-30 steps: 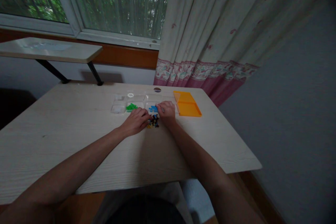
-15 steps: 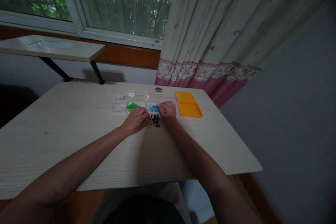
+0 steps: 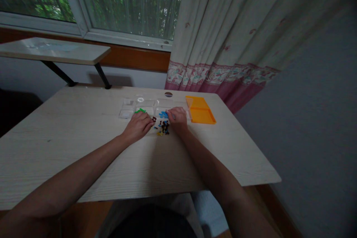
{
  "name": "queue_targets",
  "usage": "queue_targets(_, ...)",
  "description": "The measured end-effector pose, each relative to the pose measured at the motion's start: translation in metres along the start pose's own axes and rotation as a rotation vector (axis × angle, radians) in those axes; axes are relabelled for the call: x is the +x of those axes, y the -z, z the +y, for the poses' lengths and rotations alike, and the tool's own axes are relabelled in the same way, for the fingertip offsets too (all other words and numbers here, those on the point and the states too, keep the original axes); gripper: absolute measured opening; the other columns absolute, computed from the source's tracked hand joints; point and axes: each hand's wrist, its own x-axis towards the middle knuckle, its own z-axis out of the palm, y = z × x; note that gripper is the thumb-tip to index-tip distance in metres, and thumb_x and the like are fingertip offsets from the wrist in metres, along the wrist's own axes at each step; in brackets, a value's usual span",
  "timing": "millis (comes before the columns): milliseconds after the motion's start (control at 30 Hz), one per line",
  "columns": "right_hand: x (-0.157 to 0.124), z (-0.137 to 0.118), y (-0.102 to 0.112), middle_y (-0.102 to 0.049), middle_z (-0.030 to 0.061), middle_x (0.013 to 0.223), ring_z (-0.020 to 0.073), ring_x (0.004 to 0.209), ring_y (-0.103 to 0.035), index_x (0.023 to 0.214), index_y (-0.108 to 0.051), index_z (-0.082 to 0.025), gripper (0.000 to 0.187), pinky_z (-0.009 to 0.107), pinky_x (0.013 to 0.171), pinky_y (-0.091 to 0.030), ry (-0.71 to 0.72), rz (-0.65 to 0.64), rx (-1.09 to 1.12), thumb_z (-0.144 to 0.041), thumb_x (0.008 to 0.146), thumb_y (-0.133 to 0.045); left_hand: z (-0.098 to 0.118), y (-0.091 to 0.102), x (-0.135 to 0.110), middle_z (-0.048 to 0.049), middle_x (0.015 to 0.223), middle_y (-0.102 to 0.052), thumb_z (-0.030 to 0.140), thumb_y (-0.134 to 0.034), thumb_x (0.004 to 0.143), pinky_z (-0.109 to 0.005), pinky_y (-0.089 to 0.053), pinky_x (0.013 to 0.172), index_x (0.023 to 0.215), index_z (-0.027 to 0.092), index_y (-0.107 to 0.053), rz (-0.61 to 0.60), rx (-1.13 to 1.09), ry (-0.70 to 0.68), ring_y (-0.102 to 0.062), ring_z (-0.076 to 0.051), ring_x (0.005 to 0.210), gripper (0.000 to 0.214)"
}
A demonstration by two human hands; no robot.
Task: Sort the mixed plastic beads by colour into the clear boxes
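Observation:
My left hand (image 3: 138,125) rests on the table with its fingers drawn together. Its fingertips are beside a few dark reddish-brown pieces (image 3: 154,119), and whatever they pinch is too small to make out. A mixed pile of tiny dark, yellow and blue pieces (image 3: 164,128) lies between my hands. My right hand (image 3: 179,119) is closed at the edge of a clear compartment box (image 3: 164,102), next to blue pieces (image 3: 163,114) in one compartment. What its fingers hold is hidden. Green pieces (image 3: 140,110) sit in another compartment, partly covered by my left hand.
An open orange case (image 3: 203,116) lies right of the clear box. A clear compartment (image 3: 126,113) stands at the box's left end. Behind are a raised shelf (image 3: 55,50) on black legs, a window, and a curtain (image 3: 217,74) along the table's far right edge.
My left hand has shifted left, away from the pile, now covering more of the green pieces. Dark reddish-brown pieces show separately by its fingertips. My right hand has barely moved.

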Motion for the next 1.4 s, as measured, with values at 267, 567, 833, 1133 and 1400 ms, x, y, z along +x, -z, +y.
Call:
queue_targets(267,0.000,-0.001,0.000,-0.071,0.0048,0.094,0.0201,0.097,-0.056,0.088,-0.075,-0.024,0.026,0.035,0.088,-0.035,0.003,0.013,0.017,-0.035,0.097,-0.054,-0.001,-0.002,-0.001,-0.0066,0.102,-0.061,0.044,-0.061,0.091,-0.041,-0.037,0.086,0.101,0.025,-0.067,-0.070,-0.033,-0.031,-0.050,-0.025,0.101,0.022)
queue_targets(567,0.000,-0.001,-0.001,-0.071,0.0048,0.093,0.0202,0.096,-0.055,0.088,-0.076,-0.024,0.026,0.035,0.087,-0.035,0.007,0.005,0.032,-0.036,0.097,-0.055,0.002,0.000,0.001,-0.0064,0.099,-0.060,0.043,-0.060,0.091,-0.040,-0.036,0.086,0.097,0.023,-0.066,-0.089,-0.044,-0.024,-0.050,-0.025,0.099,0.021)
queue_targets(833,0.000,0.000,-0.002,-0.071,0.0050,0.092,0.0199,0.095,-0.056,0.087,-0.076,-0.023,0.025,0.034,0.088,-0.037,0.032,0.045,0.040,-0.036,0.096,-0.056,0.003,-0.001,0.002,-0.0075,0.096,-0.059,0.035,-0.051,0.097,-0.039,-0.037,0.083,0.092,0.020,-0.065,-0.105,-0.004,-0.037,-0.050,-0.024,0.095,0.021)
queue_targets(1133,-0.005,-0.015,0.007,-0.071,0.0041,0.092,0.0194,0.097,-0.054,0.092,-0.075,-0.024,0.024,0.036,0.091,-0.034,0.186,0.013,0.005,-0.035,0.097,-0.054,-0.001,-0.003,0.002,-0.0073,0.091,-0.059,0.038,-0.044,0.100,-0.039,-0.040,0.084,0.091,0.018,-0.061,0.018,-0.072,0.017,-0.050,-0.023,0.091,0.028)
queue_targets(1400,-0.013,-0.044,0.016,-0.071,0.0028,0.098,0.0209,0.102,-0.053,0.106,-0.072,-0.028,0.020,0.039,0.097,-0.031,0.435,-0.120,-0.060,-0.036,0.095,-0.058,-0.013,-0.005,0.004,-0.0054,0.086,-0.057,0.036,-0.044,0.100,-0.037,-0.040,0.085,0.083,0.018,-0.059,0.146,-0.213,0.168,-0.051,-0.021,0.089,0.029)
